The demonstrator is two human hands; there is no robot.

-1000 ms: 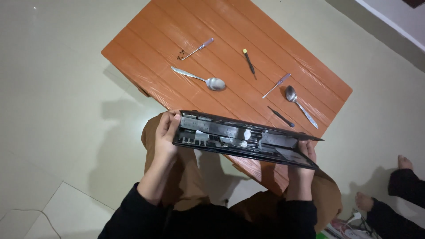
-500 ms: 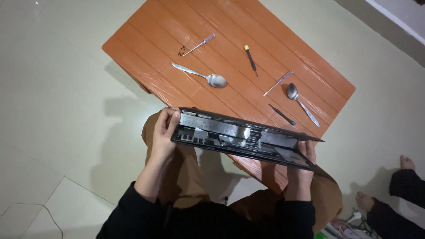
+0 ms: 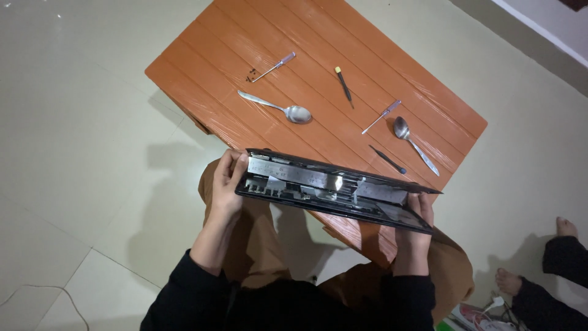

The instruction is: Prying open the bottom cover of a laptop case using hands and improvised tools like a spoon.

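I hold a long black flat device case (image 3: 334,190) edge-on over my lap, its open side showing metal plates inside. My left hand (image 3: 228,184) grips its left end and my right hand (image 3: 418,216) grips its right end. Beyond it stands a low orange table (image 3: 429,79). On the table lie two metal spoons (image 3: 278,108) (image 3: 413,142), two screwdrivers with clear purple handles (image 3: 274,65) (image 3: 382,115), a small black screwdriver with a yellow tip (image 3: 343,83) and a thin black tool (image 3: 387,159).
Pale tiled floor surrounds the table. Another person's bare feet (image 3: 539,257) and dark trouser legs are at the lower right. Some cables and a coloured packet (image 3: 484,309) lie near my right knee. A thin cord (image 3: 37,291) lies at the lower left.
My hands and the case have stayed nearly still. The view has shifted slightly, with the case tilting a little.
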